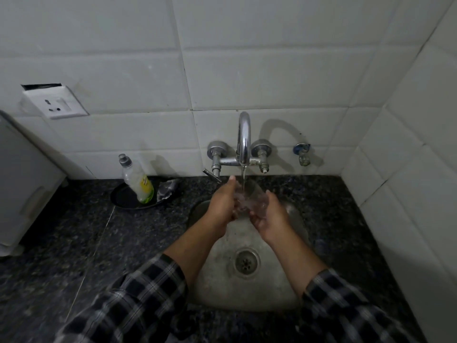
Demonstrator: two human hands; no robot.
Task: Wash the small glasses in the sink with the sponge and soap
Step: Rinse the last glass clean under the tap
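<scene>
A small clear glass [249, 199] is held over the steel sink [247, 290], right under the running tap [244, 142]. Water streams onto it. My left hand [222, 206] grips the glass from the left, thumb pointing up. From the right, my right hand [269, 214] cups and holds the same glass. The soap bottle [138, 181] stands tilted in a black dish [123, 198] at the back left of the sink. A dark foamy sponge [168, 188] lies at that dish's right edge.
Dark speckled granite counter [74, 243] surrounds the sink. White tiled walls close off the back and the right. A grey appliance [22, 184] stands at the far left, with a wall socket [57, 102] above it. A small spare valve [303, 154] sticks out right of the tap.
</scene>
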